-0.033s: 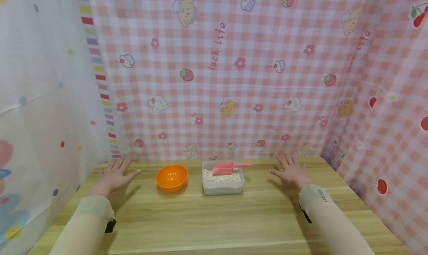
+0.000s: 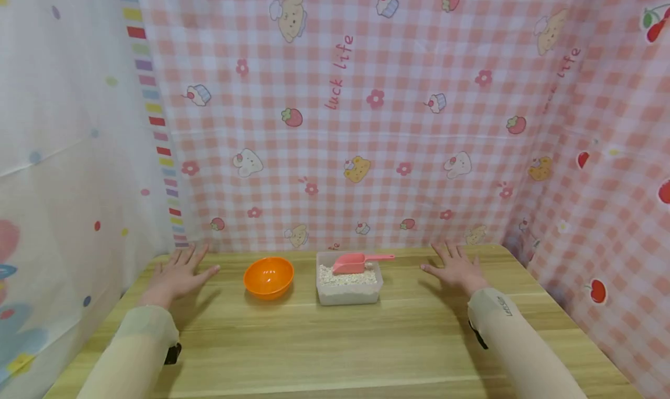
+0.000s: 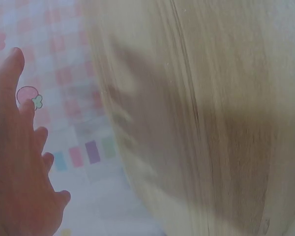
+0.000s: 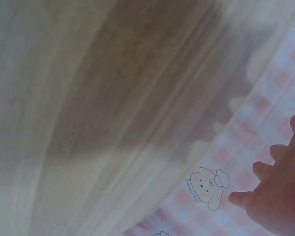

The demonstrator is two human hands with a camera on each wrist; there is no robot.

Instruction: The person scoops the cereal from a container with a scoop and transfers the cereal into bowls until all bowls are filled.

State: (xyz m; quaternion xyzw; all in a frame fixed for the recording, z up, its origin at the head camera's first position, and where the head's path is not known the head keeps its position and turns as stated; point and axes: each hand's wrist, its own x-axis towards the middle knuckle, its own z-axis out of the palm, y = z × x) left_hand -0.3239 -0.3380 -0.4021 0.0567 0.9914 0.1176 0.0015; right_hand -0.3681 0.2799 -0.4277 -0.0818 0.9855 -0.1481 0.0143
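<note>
My left hand (image 2: 178, 277) hovers over the table's left side with fingers spread, holding nothing. Closest to it is an orange bowl (image 2: 268, 278), whose inside looks bare. To the bowl's right stands a translucent rectangular tub (image 2: 348, 297) with pale granules (image 2: 340, 278) in it. A pink scoop (image 2: 349, 263) lies on the granules, its handle sticking out over the tub's right rim. Off to the right, my right hand (image 2: 456, 270) is likewise spread and holds nothing. Each wrist view shows that left hand (image 3: 19, 157) and right hand (image 4: 280, 187) above the wood, casting shadows.
The wood-grain table (image 2: 324, 346) reaches back to a pink checked curtain (image 2: 335, 125). A white dotted curtain (image 2: 68, 155) hangs at the left, and more checked cloth (image 2: 602, 213) at the right. Dark straps show under both sleeves.
</note>
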